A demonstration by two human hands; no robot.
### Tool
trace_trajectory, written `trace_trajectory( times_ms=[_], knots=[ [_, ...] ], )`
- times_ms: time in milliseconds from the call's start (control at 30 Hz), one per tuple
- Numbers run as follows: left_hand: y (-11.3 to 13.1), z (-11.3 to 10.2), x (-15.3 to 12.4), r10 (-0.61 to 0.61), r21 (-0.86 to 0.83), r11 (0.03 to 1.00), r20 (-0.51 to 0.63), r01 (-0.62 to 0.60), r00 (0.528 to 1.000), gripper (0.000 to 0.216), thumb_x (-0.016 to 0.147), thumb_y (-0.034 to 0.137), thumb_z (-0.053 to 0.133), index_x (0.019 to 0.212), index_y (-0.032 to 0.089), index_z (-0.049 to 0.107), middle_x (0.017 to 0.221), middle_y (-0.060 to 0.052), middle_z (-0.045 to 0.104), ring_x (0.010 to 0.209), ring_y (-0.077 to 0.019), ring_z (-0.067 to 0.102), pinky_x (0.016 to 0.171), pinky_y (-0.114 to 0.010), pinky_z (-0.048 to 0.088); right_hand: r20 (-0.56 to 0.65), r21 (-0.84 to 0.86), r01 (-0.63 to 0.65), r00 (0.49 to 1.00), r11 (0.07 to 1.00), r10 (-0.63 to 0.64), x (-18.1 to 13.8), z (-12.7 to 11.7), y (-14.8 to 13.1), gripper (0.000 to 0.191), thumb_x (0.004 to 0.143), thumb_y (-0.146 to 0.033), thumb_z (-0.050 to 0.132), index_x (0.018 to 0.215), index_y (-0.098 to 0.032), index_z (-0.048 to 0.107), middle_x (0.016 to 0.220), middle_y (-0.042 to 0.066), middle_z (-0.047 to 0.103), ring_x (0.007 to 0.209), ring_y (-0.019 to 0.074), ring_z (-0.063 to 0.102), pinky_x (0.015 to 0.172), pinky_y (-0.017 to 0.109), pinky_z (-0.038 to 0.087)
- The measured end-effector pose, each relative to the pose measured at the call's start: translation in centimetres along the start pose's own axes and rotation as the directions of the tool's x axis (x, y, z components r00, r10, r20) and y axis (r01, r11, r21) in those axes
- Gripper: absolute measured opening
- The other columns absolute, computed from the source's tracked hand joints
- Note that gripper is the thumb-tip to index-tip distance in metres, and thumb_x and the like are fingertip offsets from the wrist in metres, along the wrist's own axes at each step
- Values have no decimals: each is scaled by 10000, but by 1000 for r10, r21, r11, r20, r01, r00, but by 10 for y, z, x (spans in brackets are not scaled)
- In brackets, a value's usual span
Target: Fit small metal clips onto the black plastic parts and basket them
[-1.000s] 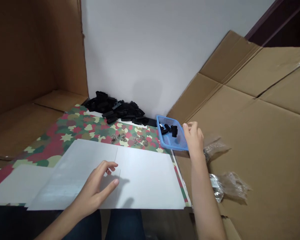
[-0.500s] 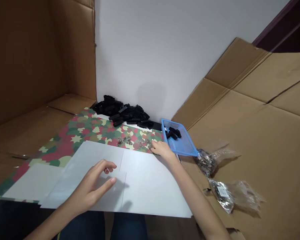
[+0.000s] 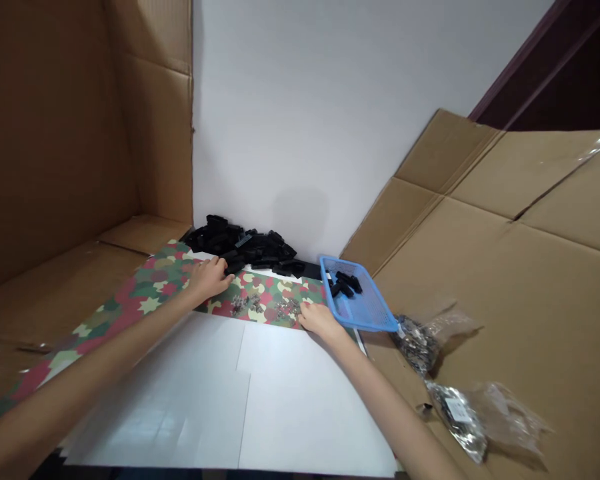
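head view. left hand [image 3: 209, 279] is at upper middle of the frame, fingers curled downward against the near edge of the heap of black plastic parts [image 3: 250, 245]; whether they grip a part cannot be told. right hand [image 3: 320, 320] sits just left of the blue mesh basket [image 3: 375, 325], fingers bent over the small metal fittings [image 3: 287, 308]; any hold is hidden. the fittings lie in two clusters on the camouflage-print sheet [image 3: 140, 293], between the hands. a few more black parts [image 3: 345, 285] lie in the basket. a white board [image 3: 300, 407], seamed down the middle, covers the near part of the sheet. to the right, two foil bags [image 3: 455, 413] rest on flattened cardboard [image 3: 505, 300]. cardboard panels [image 3: 55, 147] line the left side, a white wall [image 3: 300, 120] fills the upper middle, and a dark door frame [image 3: 530, 80] crosses the upper right.
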State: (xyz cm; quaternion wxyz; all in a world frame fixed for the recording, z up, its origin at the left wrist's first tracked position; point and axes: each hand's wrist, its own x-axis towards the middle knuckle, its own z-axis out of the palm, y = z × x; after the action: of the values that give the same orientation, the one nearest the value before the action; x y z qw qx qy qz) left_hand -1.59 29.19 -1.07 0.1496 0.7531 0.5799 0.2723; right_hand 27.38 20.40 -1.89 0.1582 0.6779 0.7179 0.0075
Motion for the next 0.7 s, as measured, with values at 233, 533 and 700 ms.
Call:
trace_trajectory(
  times_ms=[233,533,700],
  knots=[
    [4,19,24,-117,-209,970,50,125,992,219,889,320,604,1007,136,619,1104,-77,614,1026,-219,580,901,-438,471,-15,186,-85,996,979,89,1,-7,6,289,914,-338,564,1121,-139,590,1099,79,633,960,194,630,841,407,534],
    [48,-28,6,-67,-779,571,268,258,961,476,804,609,510,576,192,485,568,-15,534,649,-185,597,611,-277,446,-218,696,76,970,714,109,6,-59,22,110,860,-194,458,782,-185,535,689,-15,630,656,129,581,632,259,460],
    [82,-61,-7,50,-910,341,267,234,963,365,780,531,591,668,192,515,571,21,463,636,-156,549,623,-254,429,-428,833,338,895,437,124,4,-107,8,45,755,-240,452,718,-218,440,588,-24,603,556,121,540,562,232,436]
  ],
)
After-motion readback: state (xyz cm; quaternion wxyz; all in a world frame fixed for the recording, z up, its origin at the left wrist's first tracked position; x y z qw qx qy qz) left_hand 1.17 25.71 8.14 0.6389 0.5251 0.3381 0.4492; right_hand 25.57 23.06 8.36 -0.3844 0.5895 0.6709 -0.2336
